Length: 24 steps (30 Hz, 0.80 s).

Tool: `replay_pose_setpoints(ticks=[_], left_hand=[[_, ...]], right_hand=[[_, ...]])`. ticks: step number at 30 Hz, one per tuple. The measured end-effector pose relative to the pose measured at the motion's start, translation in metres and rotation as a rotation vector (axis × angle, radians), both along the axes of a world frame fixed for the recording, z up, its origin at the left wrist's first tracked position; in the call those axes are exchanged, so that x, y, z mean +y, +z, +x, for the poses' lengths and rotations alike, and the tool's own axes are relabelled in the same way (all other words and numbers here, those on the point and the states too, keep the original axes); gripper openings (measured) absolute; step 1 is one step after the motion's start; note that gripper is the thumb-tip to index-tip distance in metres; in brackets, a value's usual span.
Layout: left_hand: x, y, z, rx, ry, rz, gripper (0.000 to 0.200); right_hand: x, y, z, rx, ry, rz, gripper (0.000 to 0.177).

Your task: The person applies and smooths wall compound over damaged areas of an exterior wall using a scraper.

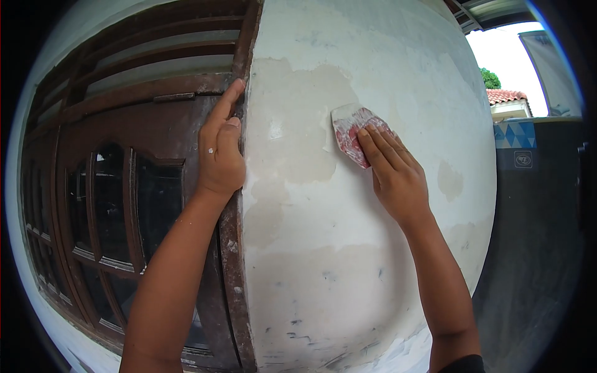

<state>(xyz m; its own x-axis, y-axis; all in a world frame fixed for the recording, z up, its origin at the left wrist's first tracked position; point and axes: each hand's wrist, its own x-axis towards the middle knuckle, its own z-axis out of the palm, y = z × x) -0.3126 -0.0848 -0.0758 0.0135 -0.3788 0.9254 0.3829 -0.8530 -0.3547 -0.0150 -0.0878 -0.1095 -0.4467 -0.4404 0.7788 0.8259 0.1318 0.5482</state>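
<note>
My right hand (398,171) presses a flat red putty scraper (356,140), smeared with white, against the wall (367,211). Its fingers lie stretched over the scraper's face, and a pale edge points up and left. Around it the wall shows beige-grey patches (305,93) among white areas. My left hand (222,146) rests on the dark brown wooden door frame (230,248), its index finger and thumb extended upward. I see nothing held in it; its other fingers are partly hidden. A small white speck sits on that hand.
A brown door (155,130) with dark glass panes (112,205) stands left, under wooden slats (155,57). Dark scuffs mark the lower wall. Beyond the wall's right edge are a dark panel (528,236) with a blue-patterned strip (515,135) and a tiled roof (505,96).
</note>
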Motion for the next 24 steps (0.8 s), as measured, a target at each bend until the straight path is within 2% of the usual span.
replay_pose_setpoints(ticks=[3, 4, 6, 8, 9, 10, 12, 13, 15, 16, 18, 20, 23, 24], left_hand=[[-0.001, -0.001, 0.001, -0.01, 0.012, 0.002, 0.057], [-0.001, -0.001, 0.001, -0.012, 0.009, -0.002, 0.057], [0.0, -0.001, 0.0, -0.014, 0.014, 0.002, 0.057], [-0.001, -0.002, 0.001, -0.015, 0.017, 0.004, 0.057], [-0.003, -0.003, 0.002, -0.016, 0.005, -0.02, 0.057], [-0.005, -0.004, 0.002, -0.017, -0.008, -0.043, 0.057], [-0.004, -0.004, 0.002, -0.023, -0.008, -0.048, 0.057], [-0.004, -0.003, 0.002, -0.027, -0.008, -0.05, 0.057], [0.004, 0.0, -0.002, -0.019, 0.017, -0.012, 0.057], [0.007, 0.002, -0.003, -0.015, 0.043, 0.027, 0.057], [0.001, -0.001, -0.001, -0.02, 0.037, 0.001, 0.057], [-0.003, -0.003, 0.0, -0.023, 0.031, -0.03, 0.057], [-0.003, -0.002, 0.002, -0.019, 0.004, -0.036, 0.057], [-0.002, -0.001, 0.002, -0.015, 0.013, -0.017, 0.057]], right_hand=[[-0.024, 0.0, 0.003, 0.036, 0.058, 0.06, 0.046], [-0.039, 0.004, 0.001, 0.056, 0.121, 0.039, 0.038], [-0.051, 0.016, 0.002, 0.186, 0.385, -0.083, 0.034], [-0.043, 0.048, 0.011, 0.153, 0.806, -0.131, 0.036], [-0.048, 0.059, 0.011, 0.145, 1.01, -0.254, 0.039], [-0.052, 0.073, 0.019, 0.2, 1.026, -0.381, 0.041], [-0.05, 0.091, 0.03, 0.158, 1.252, -0.683, 0.048], [-0.046, 0.097, 0.03, 0.16, 1.252, -0.682, 0.048], [-0.037, 0.105, 0.029, 0.202, 1.286, -0.902, 0.055], [-0.036, 0.107, 0.028, 0.203, 1.287, -0.9, 0.055], [-0.034, 0.11, 0.022, 0.16, 1.249, -1.065, 0.052], [-0.028, 0.114, 0.018, 0.148, 1.224, -1.084, 0.051], [-0.019, 0.118, 0.016, 0.154, 0.931, -0.984, 0.049], [-0.015, 0.117, 0.017, 0.157, 0.93, -0.983, 0.049]])
